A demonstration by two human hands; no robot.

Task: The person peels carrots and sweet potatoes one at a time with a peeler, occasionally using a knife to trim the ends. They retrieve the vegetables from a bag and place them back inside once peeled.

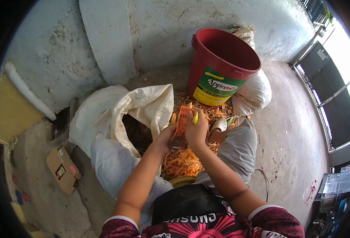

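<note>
My left hand (167,137) is closed at the lower end of an orange piece with a perforated, grid-like surface (182,119). My right hand (196,127) is closed beside it, with the yellow end of a small tool (195,117) showing at its fingers; the rest of the tool is hidden. Both hands meet between my knees, above a heap of orange, carrot-like peelings (181,163). Under the heap, the rim of a yellowish basin (182,181) shows close to my lap. More peelings (214,114) litter the floor past my hands.
A large red bucket (192,79) with a margarine label stands ahead. Left of my hands, a white woven sack (97,107) gapes open. Another filled sack (256,93) leans behind the bucket. Flattened cardboard (63,169) lies at left; a clog (219,125) is near my right leg.
</note>
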